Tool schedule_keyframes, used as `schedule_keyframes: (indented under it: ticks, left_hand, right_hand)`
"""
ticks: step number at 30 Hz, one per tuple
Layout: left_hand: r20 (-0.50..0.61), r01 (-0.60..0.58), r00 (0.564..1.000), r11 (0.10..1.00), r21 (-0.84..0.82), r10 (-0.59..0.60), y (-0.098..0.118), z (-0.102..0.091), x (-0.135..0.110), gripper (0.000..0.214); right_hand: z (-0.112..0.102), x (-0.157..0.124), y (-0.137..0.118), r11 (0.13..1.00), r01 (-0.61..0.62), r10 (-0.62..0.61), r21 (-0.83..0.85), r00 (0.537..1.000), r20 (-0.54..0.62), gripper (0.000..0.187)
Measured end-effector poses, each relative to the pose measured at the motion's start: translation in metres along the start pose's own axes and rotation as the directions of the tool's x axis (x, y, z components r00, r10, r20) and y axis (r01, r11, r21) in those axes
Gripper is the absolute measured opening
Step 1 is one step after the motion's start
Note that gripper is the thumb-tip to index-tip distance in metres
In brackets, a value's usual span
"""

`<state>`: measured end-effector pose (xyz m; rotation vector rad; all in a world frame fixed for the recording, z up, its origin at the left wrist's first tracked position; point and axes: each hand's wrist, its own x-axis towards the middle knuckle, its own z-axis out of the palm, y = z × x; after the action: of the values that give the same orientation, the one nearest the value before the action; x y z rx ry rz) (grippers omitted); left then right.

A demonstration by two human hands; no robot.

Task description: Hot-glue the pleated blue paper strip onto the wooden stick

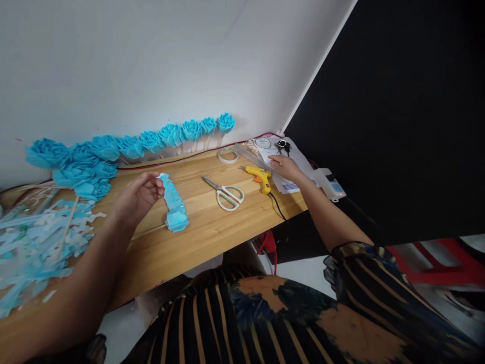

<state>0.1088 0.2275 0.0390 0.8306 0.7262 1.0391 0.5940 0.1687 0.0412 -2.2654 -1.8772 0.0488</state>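
My left hand [138,194] is closed in a pinch on the top end of a folded light-blue paper strip [173,202], which hangs down so that its lower end rests on the wooden table [200,237]. My right hand [285,166] reaches to the far right of the table and lies with fingers stretched on a clear plastic packet [261,154] that sits over white papers. A yellow glue gun [260,177] lies just left of that hand.
White-handled scissors [226,193] and a roll of tape [228,154] lie mid-table. A row of blue paper flowers [151,141] lines the wall. Blue paper scraps [34,242] cover the left end. A white power strip [329,183] sits at the right edge.
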Motion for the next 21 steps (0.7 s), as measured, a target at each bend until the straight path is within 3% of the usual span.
schedule_keyframes:
  ticks: [4, 8, 11, 17, 21]
  left_hand:
    - [0.011, -0.005, 1.000, 1.000, 0.003, 0.005, 0.000, 0.003, -0.001, 0.014]
    - [0.010, -0.002, 1.000, 1.000, 0.014, 0.002, -0.001, 0.004, -0.001, 0.018]
    - [-0.007, -0.017, 1.000, 1.000, 0.016, 0.017, -0.001, 0.004, -0.001, 0.020]
    - [-0.019, -0.035, 0.999, 0.998, 0.049, 0.036, -0.003, 0.001, 0.001, 0.018]
    - [-0.025, -0.087, 0.996, 0.993, 0.076, 0.089, -0.004, 0.002, 0.001, 0.018]
  right_hand:
    - [-0.007, -0.032, -0.010, 0.992, -0.098, 0.101, 0.076, 0.994, -0.031, 0.043]
    - [-0.004, -0.062, -0.035, 0.983, -0.181, 0.181, -0.008, 0.979, 0.089, 0.048]
    - [0.005, -0.076, -0.058, 0.984, -0.167, 0.173, -0.053, 0.975, 0.136, 0.059]
    - [0.017, -0.074, -0.091, 0.989, -0.130, 0.135, -0.071, 0.989, 0.063, 0.058]
    - [-0.010, -0.076, -0.118, 0.998, -0.068, 0.068, 0.015, 0.996, -0.063, 0.048]
